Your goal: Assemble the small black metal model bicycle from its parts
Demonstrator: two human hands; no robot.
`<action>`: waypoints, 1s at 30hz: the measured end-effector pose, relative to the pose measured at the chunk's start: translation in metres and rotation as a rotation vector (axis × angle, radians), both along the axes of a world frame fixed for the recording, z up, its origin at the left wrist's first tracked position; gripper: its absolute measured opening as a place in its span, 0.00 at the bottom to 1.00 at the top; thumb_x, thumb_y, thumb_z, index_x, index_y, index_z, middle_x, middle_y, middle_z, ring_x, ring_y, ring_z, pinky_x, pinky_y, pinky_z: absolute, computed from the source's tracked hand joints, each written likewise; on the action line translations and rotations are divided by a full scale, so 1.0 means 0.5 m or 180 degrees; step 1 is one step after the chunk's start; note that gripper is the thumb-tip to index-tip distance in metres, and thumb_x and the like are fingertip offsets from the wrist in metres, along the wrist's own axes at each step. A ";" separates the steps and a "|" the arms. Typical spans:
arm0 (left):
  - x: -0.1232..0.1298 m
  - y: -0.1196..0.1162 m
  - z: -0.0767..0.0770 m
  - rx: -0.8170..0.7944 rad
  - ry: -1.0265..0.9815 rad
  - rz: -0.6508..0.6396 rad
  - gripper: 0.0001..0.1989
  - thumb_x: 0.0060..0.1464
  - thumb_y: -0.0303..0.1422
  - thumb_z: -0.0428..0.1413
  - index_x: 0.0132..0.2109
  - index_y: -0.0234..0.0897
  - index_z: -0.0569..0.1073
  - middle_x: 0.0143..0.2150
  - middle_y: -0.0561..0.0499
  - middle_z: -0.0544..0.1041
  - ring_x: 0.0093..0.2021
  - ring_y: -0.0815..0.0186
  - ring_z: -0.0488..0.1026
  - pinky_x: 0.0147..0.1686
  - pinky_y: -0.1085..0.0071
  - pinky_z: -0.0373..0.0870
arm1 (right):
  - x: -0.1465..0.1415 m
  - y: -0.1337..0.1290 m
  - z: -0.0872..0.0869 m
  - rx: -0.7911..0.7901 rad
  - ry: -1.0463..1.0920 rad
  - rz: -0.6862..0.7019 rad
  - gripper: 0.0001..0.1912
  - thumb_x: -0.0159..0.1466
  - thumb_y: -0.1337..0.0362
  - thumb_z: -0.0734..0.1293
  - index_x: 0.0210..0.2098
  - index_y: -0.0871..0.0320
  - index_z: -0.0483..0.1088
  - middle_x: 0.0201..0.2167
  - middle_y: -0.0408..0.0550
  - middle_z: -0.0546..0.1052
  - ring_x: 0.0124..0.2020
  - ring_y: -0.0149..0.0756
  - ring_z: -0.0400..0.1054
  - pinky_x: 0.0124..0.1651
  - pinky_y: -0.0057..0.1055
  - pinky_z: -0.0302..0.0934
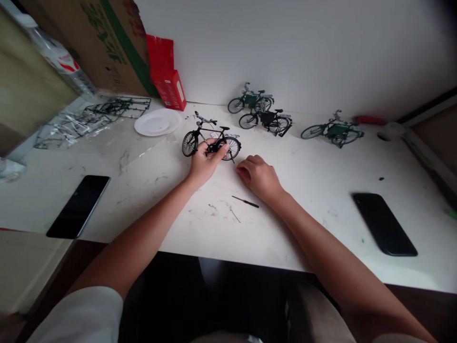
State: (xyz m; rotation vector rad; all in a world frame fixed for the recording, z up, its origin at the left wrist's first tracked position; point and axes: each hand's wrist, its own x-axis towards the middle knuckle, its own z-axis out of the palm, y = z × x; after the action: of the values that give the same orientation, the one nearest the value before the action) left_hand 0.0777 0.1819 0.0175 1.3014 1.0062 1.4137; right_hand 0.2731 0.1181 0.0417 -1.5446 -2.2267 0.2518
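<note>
My left hand (203, 167) is closed around the lower middle of a black model bicycle (213, 147), holding it upright with the front wheel to the left. Its rear wheel and kickstand point toward my right hand (260, 177). That hand rests on the table just right of the kickstand, fingers curled in toward the thumb; anything between them is hidden. A small black screwdriver (246, 201) lies below the right hand. Beside it is a thin wire-like piece (235, 216).
Behind stand two green model bicycles (251, 99) (333, 131) and a black one (266, 119). A white plate (157, 125), red box (173, 90) and plastic part frames (117, 107) are back left. Phones lie left (79, 207) and right (385, 224).
</note>
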 end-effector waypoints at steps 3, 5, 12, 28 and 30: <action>0.002 -0.002 -0.002 -0.0039 -0.0050 -0.0083 0.26 0.52 0.51 0.71 0.48 0.36 0.78 0.44 0.43 0.84 0.40 0.61 0.83 0.44 0.63 0.83 | -0.004 -0.003 -0.001 0.0022 0.0409 0.0053 0.11 0.75 0.59 0.63 0.44 0.55 0.76 0.44 0.57 0.79 0.47 0.47 0.69 0.38 0.38 0.63; 0.002 -0.003 -0.003 -0.0063 -0.0048 -0.0081 0.25 0.52 0.50 0.71 0.48 0.37 0.78 0.43 0.44 0.84 0.39 0.61 0.83 0.44 0.64 0.82 | -0.008 -0.008 -0.005 -0.0103 0.1263 0.0008 0.14 0.76 0.52 0.63 0.44 0.54 0.74 0.40 0.53 0.78 0.41 0.42 0.70 0.38 0.37 0.65; 0.002 -0.004 -0.008 -0.0038 0.0063 -0.0126 0.23 0.54 0.50 0.70 0.48 0.37 0.78 0.44 0.45 0.85 0.40 0.61 0.83 0.44 0.65 0.81 | -0.031 -0.016 -0.003 -0.0971 0.3852 -0.0549 0.30 0.59 0.33 0.75 0.40 0.53 0.73 0.32 0.44 0.77 0.27 0.31 0.67 0.32 0.33 0.73; 0.003 -0.025 0.002 -0.0219 0.0368 -0.0771 0.20 0.55 0.47 0.70 0.46 0.37 0.80 0.43 0.44 0.85 0.38 0.62 0.82 0.39 0.66 0.79 | -0.037 -0.037 0.017 -0.0181 0.3409 -0.0602 0.24 0.66 0.37 0.72 0.43 0.50 0.72 0.41 0.51 0.82 0.36 0.39 0.75 0.28 0.34 0.69; 0.001 -0.022 -0.001 -0.0256 0.0341 -0.0846 0.20 0.54 0.47 0.71 0.46 0.37 0.81 0.43 0.44 0.86 0.38 0.62 0.83 0.38 0.67 0.79 | -0.036 -0.040 0.017 -0.0161 0.3361 -0.0601 0.24 0.67 0.37 0.71 0.43 0.50 0.72 0.41 0.51 0.82 0.34 0.37 0.74 0.25 0.33 0.65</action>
State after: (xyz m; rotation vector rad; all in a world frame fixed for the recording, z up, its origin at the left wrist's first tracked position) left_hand 0.0783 0.1710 0.0170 1.4060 0.9123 1.1021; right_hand 0.2550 0.0983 0.0504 -1.1902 -1.2422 0.8368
